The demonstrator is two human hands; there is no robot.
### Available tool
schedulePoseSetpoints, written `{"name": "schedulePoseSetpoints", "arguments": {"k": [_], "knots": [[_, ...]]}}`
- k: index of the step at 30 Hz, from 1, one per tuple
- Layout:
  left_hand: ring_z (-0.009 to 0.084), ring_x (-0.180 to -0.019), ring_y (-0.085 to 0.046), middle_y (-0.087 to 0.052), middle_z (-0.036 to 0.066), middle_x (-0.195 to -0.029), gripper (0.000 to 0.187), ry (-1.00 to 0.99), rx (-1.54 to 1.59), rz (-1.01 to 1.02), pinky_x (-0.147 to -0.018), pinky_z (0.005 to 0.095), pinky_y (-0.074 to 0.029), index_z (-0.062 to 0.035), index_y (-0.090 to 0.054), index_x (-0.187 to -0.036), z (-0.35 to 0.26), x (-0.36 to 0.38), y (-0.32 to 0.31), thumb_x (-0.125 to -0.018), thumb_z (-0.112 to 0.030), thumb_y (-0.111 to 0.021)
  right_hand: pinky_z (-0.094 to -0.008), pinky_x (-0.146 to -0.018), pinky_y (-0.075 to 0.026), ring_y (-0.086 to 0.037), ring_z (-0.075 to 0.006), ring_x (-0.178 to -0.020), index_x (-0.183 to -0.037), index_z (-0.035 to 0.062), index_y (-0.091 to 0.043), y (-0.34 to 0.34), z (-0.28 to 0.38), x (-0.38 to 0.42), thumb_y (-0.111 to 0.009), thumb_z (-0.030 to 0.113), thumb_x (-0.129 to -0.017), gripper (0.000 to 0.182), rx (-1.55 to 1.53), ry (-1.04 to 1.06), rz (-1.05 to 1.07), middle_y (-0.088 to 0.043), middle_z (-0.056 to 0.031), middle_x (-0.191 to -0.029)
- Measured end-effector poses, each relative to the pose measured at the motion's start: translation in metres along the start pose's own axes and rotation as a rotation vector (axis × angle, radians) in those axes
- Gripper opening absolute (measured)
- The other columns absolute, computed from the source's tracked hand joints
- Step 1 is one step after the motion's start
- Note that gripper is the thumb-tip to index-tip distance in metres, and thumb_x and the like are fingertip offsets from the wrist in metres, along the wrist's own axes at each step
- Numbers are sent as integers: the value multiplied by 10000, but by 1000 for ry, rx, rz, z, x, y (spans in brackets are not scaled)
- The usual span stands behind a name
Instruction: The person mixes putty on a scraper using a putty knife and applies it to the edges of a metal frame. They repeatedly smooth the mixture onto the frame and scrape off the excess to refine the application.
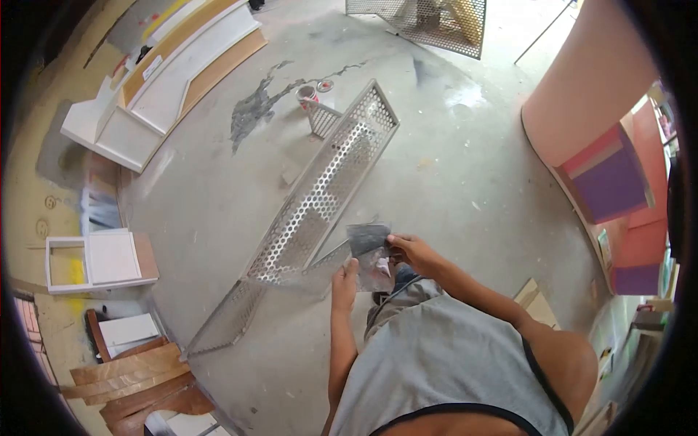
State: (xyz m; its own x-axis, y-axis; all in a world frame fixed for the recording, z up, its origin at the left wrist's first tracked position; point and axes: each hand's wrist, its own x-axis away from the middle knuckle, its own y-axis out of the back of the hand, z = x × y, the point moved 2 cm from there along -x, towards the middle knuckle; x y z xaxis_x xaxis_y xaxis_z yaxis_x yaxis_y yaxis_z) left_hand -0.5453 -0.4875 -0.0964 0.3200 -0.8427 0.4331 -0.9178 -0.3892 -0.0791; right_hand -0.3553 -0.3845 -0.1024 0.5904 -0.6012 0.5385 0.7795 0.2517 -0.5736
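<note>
My left hand (345, 282) is closed on the left edge of a glossy, smeared grey sheet (367, 278) with a whitish lump on it. At the upper right, my right hand (413, 252) pinches the edge of a flat dark grey sheet (368, 238), which overlaps the top of the glossy one in this view. I cannot tell what the two sheets are made of. Just beyond my hands, a long metal frame with perforated panels (314, 200) lies slantwise over the floor, its near end (231, 320) angled towards the lower left.
An opened can (307, 94) and its lid (326, 85) sit on the concrete floor beyond the frame, near dark smears (254, 109). White cabinetry (138, 131) and wooden boards (131, 374) line the left. A pink curved column (582, 80) rises at right; another perforated panel (436, 22) stands far ahead.
</note>
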Motion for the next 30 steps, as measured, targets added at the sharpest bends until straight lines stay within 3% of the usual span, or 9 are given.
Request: {"name": "schedulePoseSetpoints", "arguments": {"k": [4,6,9,12,17,20,24,25,30], "knots": [[144,-960,-604,-647,66,-1042,398,83,273,195,-852,279,-479,17,-612,-1118,-14,0,-75,-978,-351,-557,-340,-762,-531,-630,-184,-890,-1150,16,-574,63,19,17,-485,303,-993,340,-187,214,-182,-632,-102,-1051],[170,-986,-615,-643,77,-1084,416,79,299,133,-869,298,-488,7,-593,-1151,11,-23,-100,-982,-369,-539,-351,-687,-576,-650,-186,-844,-1176,13,-532,93,57,33,-505,300,-984,346,-282,384,-453,-635,-101,-996],[182,-986,-624,-642,74,-1115,450,131,437,57,-860,315,-494,-26,-563,-1216,4,-42,-155,-983,-408,-515,-301,-553,-565,-643,-150,-721,-1195,40,-506,163,100,44,-621,209,-925,338,-323,546,-535,-624,-71,-964],[168,-944,-623,-649,54,-1087,459,187,577,56,-794,315,-493,-68,-558,-1233,-8,-82,-230,-977,-446,-506,-285,-555,-547,-640,-149,-720,-1209,54,-499,222,150,66,-681,138,-877,388,-365,582,-602,-631,-56,-926],[129,-867,-615,-640,5,-1037,467,132,631,181,-663,291,-487,-130,-554,-1207,-52,-131,-363,-959,-521,-491,-339,-738,-570,-683,-184,-836,-1105,-9,-596,275,241,117,-658,64,-866,257,-444,609,-415,-680,-82,-961],[131,-892,-618,-641,9,-1043,472,45,651,278,-655,302,-504,-119,-551,-1209,-76,-156,-433,-962,-516,-487,-328,-838,-557,-679,-191,-898,-1159,4,-577,277,279,131,-625,75,-885,287,-472,607,-367,-675,-77,-1012],[180,-982,-615,-621,55,-1110,461,-66,613,295,-829,330,-522,-76,-524,-1237,-126,-163,-511,-987,-459,-469,-304,-720,-569,-668,-161,-821,-1149,27,-557,272,326,129,-660,118,-879,303,-422,660,-516,-651,-59,-985],[180,-982,-615,-621,55,-1110,461,-71,618,297,-829,330,-522,-76,-524,-1237,-126,-173,-523,-987,-459,-469,-281,-611,-552,-653,-145,-760,-1138,33,-554,273,337,124,-664,149,-887,297,-425,710,-542,-640,-44,-934],[184,-1049,-597,-600,101,-1160,433,-250,540,316,-886,319,-502,-18,-476,-1273,-136,-221,-575,-1006,-359,-478,-262,-481,-492,-609,-117,-653,-1101,44,-558,305,382,83,-655,178,-897,263,-357,768,-628,-617,-25,-881]]}}
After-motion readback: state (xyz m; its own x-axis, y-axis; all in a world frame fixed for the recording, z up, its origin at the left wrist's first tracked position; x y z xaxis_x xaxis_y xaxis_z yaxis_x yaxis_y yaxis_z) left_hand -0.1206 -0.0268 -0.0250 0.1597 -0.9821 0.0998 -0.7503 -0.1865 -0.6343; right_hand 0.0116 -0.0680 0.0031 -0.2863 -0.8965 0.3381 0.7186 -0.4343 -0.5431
